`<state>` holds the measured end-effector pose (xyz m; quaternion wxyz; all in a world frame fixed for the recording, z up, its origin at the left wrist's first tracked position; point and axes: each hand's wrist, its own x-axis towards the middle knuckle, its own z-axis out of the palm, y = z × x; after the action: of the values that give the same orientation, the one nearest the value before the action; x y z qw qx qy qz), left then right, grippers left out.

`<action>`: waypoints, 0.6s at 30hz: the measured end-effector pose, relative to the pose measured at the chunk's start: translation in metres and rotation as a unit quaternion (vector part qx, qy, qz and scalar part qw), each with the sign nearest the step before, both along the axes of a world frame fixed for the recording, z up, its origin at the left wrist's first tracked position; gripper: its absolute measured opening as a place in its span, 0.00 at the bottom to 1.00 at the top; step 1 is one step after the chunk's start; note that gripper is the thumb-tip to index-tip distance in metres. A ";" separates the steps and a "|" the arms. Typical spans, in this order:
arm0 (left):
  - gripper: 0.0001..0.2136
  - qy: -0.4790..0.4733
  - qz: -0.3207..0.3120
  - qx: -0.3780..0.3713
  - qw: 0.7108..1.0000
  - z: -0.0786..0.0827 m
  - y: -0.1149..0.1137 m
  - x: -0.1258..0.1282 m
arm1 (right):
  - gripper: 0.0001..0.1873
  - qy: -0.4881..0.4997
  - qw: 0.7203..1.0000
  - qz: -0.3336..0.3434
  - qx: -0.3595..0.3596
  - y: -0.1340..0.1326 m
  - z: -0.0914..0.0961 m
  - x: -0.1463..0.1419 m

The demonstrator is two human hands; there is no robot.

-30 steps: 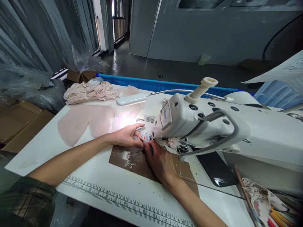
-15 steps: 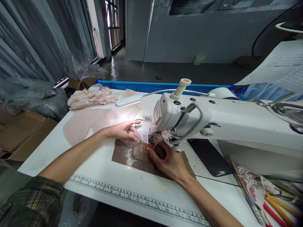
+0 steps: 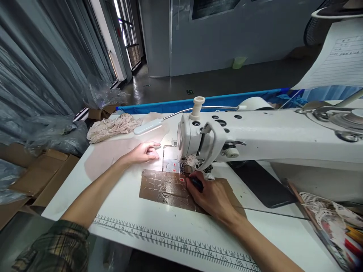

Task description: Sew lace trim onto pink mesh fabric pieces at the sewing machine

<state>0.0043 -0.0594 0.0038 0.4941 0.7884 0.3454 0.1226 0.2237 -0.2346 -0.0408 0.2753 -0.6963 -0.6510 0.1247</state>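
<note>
My right hand (image 3: 211, 194) is closed around a small black-handled tool (image 3: 197, 184), mostly hidden by the fingers. It is just in front of the needle area of a white sewing machine (image 3: 188, 139), over a brown taped sheet (image 3: 164, 187) on the table. Left of the needle plate (image 3: 171, 165), which has red marks, my left hand (image 3: 143, 152) lies low over the table. Its index finger is stretched out while the thumb and other fingers close on a bit of sheer pale pink fabric (image 3: 104, 155), which spreads out to the left.
A bundle of beige lace (image 3: 115, 127) lies at the table's back left, near a lit lamp (image 3: 149, 126). A black phone (image 3: 263, 185) lies under the machine arm. A tray (image 3: 317, 226) with lace and tools is at right. Cardboard boxes (image 3: 53, 170) stand at left.
My left hand has drawn away from the needle to the left, with the fabric edge. My right hand keeps the black tool near the needle. The head view has shifted slightly.
</note>
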 end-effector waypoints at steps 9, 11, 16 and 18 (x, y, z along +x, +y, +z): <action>0.27 0.005 -0.021 0.083 0.996 0.000 0.001 -0.001 | 0.19 -0.022 0.999 0.011 0.035 0.000 -0.003 0.000; 0.30 0.011 -0.031 0.083 0.996 0.001 -0.003 0.001 | 0.19 -0.021 0.999 0.016 0.034 0.000 -0.003 0.000; 0.36 -0.044 -0.043 0.000 0.998 -0.011 -0.010 0.007 | 0.18 -0.016 0.999 0.018 0.033 0.000 -0.002 0.001; 0.36 -0.063 -0.043 -0.041 0.996 -0.017 -0.010 0.009 | 0.17 -0.016 0.999 0.018 0.025 0.000 -0.001 0.000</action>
<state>0.0129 -0.0694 -0.0128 0.5518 0.7722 0.2838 0.1364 0.2242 -0.2342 -0.0422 0.2802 -0.6791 -0.6707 0.1023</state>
